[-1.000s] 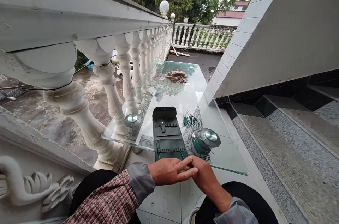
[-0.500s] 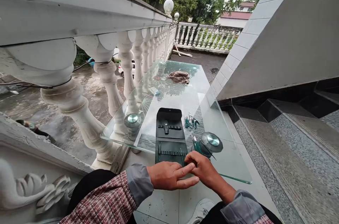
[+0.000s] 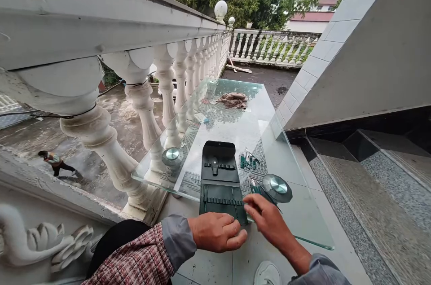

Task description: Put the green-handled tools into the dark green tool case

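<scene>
Black leather instrument case [image 3: 222,181] is lying unfolded on a glass tabletop [image 3: 303,217], its flap pointing away from the person and its lower edge nearest the hands. The left hand [image 3: 217,232], in a grey cuff and plaid sleeve, is hanging over that lower edge with its fingers loosely curled, touching or just beside the leather, and gripping nothing that shows. The right hand [image 3: 269,217] is stretched out and slightly blurred, its fingers open and empty, just beside the case's lower right corner. Green-handled tweezers [image 3: 256,188] are lying just past those fingers, against a metal-lidded jar [image 3: 276,188]. A cluster of green-handled tools [image 3: 247,161] is resting beyond them, right of the case. A second metal-lidded jar [image 3: 173,157] is standing left of the case near the white stone balustrade [image 3: 143,105], and a crumpled brown cloth [image 3: 233,100] is lying at the table's far end. Down on the wet pavement, another person [image 3: 55,162] is walking.
</scene>
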`<state>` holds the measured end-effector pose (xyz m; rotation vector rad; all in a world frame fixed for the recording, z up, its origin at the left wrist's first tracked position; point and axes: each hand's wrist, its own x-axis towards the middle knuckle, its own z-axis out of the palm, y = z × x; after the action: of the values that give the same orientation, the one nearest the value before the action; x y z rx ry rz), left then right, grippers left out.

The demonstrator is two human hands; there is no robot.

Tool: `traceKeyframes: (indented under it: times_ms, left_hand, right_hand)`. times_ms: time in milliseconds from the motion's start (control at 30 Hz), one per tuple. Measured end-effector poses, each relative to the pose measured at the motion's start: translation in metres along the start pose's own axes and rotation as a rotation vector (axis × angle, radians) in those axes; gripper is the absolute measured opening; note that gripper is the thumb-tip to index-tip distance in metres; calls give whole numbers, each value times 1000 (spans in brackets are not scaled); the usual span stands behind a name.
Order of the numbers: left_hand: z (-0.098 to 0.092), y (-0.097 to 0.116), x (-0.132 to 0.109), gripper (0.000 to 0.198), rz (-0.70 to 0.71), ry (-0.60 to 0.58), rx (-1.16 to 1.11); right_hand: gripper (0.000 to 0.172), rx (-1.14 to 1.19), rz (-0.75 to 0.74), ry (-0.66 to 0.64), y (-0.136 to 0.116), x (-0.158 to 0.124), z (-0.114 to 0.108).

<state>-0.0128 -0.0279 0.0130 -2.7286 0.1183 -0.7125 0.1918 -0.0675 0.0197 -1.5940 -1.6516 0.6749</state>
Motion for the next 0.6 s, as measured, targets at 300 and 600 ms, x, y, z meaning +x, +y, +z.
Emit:
traceKeyframes:
  times_ms: [300, 600]
  left_hand:
    - [5, -1, 1, 12, 44, 18, -37]
    - [13, -3, 2, 13, 45, 40, -20]
  right_hand:
    - [22, -111, -107, 125, 7, 13, -17]
    - [32, -489, -297, -71, -4, 34, 17]
